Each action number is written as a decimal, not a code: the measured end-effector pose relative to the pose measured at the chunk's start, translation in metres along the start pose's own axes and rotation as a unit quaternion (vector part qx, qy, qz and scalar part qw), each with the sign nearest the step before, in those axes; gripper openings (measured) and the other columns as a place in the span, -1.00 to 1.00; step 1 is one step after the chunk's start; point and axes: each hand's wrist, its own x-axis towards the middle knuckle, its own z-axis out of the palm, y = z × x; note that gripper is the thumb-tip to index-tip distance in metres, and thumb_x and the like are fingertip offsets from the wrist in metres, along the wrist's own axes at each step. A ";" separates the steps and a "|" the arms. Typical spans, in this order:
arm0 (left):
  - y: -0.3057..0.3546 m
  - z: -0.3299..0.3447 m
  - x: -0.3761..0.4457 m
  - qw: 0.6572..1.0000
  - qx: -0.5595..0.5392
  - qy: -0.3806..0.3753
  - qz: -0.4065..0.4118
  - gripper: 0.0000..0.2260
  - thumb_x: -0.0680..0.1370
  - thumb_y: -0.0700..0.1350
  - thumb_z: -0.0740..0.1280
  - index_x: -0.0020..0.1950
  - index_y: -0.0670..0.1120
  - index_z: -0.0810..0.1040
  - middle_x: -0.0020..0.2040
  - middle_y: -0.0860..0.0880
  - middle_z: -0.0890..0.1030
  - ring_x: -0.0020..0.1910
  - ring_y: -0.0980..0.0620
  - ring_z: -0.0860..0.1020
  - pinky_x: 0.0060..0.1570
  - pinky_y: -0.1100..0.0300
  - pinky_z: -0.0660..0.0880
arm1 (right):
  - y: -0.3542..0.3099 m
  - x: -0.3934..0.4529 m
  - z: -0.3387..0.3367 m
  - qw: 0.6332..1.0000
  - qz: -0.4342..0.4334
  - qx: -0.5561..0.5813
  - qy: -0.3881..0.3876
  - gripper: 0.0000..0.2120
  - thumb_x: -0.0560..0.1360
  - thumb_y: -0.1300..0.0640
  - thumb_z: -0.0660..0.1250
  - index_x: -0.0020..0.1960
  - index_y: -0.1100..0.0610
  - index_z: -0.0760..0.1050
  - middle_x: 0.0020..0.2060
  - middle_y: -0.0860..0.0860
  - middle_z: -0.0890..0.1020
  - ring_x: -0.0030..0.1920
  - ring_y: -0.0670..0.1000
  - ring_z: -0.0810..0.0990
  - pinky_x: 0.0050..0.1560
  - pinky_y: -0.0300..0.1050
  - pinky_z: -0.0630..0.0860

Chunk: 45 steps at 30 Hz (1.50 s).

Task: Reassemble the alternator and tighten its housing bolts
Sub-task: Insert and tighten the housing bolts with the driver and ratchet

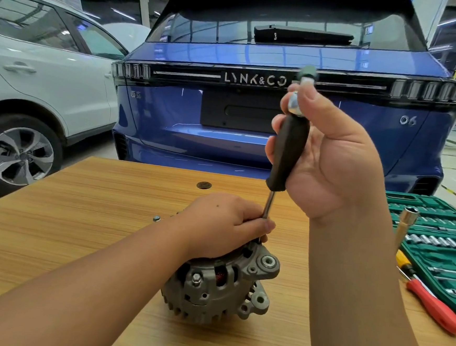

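**Alternator steadied from above while a driver is set on a housing bolt**

The alternator (221, 284) is stood on the wooden worktop (81, 216), near its front edge. As a cast-metal body with copper windings visible through its vents, it is judged heavy, rigid and unlikely to slide, though its rounded, finned sides could let it rock under a turning load. It is best taken by the top housing or by the mounting lugs, away from the vent slots and windings.

The left hand (222, 224) is pressed on top of it, its grip curled around the driver's shaft. The driver (288, 150) is held upright, its black handle grasped in the clenched grip of the right hand (329, 159).

A loose bolt (156, 218) is seen behind. To the right, a green socket set (439, 244) and a red-handled screwdriver (434, 306) are laid out. A blue car (253, 114) is parked beyond.
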 end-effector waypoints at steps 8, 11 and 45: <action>0.002 -0.001 0.001 1.000 0.006 -0.010 -0.011 -0.69 0.68 0.23 0.12 0.09 0.16 0.61 -0.01 0.19 0.69 -0.01 0.18 0.59 0.07 -0.04 0.55 | 0.026 0.008 0.003 0.929 -0.261 -0.254 0.063 -0.74 0.61 0.37 0.29 0.04 0.00 0.49 -0.07 0.18 0.62 -0.24 0.08 0.58 -0.22 -0.15 0.54; 0.002 -0.001 0.001 1.000 0.007 -0.005 -0.016 -0.68 0.68 0.23 0.13 0.10 0.16 0.63 -0.02 0.19 0.69 -0.02 0.17 0.59 0.06 -0.04 0.55 | 0.026 0.012 0.000 0.929 -0.270 -0.255 -0.013 -0.67 0.56 0.42 0.20 0.05 0.00 0.51 -0.22 -0.05 0.57 -0.30 -0.01 0.51 -0.28 -0.17 0.48; -0.001 0.000 0.001 1.000 0.000 0.009 -0.003 -0.74 0.67 0.21 0.17 0.00 0.19 0.61 -0.22 0.38 0.60 -0.14 0.33 0.54 -0.12 0.15 0.48 | 0.032 0.010 0.003 0.940 -0.254 -0.226 -0.008 -0.73 0.56 0.35 0.26 0.11 0.02 0.50 -0.16 0.13 0.53 -0.24 0.09 0.49 -0.21 -0.02 0.46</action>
